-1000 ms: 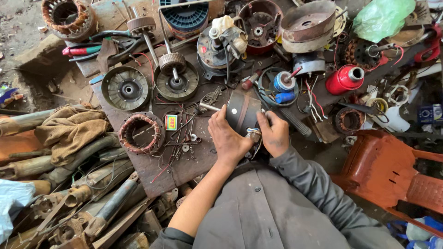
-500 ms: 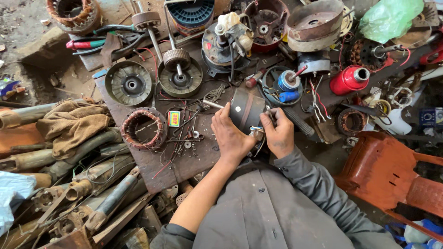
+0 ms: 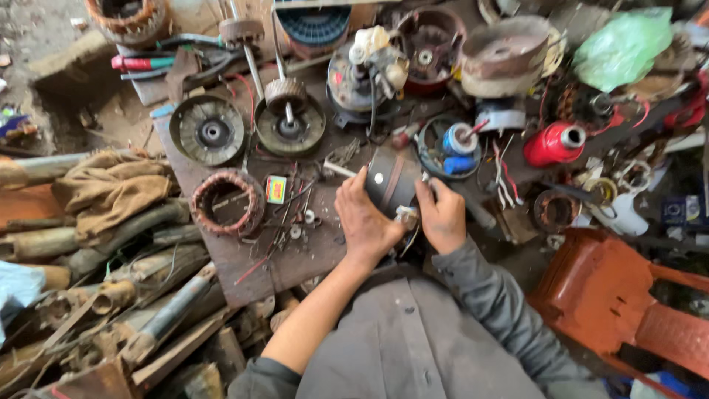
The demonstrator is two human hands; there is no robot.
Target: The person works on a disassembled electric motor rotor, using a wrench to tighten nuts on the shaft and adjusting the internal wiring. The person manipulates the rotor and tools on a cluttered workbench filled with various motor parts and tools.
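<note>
At the middle of the frame the left hand (image 3: 365,222) and the right hand (image 3: 442,216) clasp a dark round motor casing (image 3: 391,181) from both sides, fingers curled onto its smooth metal wall, likely to steady it over the workbench (image 3: 295,258). Just left lies a rusty copper-wound ring (image 3: 227,202) among loose screws. Farther up sit two ribbed grey discs (image 3: 208,131); at upper right, a glossy red spool (image 3: 554,144).

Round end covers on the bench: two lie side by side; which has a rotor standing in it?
The right-hand cover, nearer the hands: a shafted rotor stands in it; the left cover is bare.
</note>
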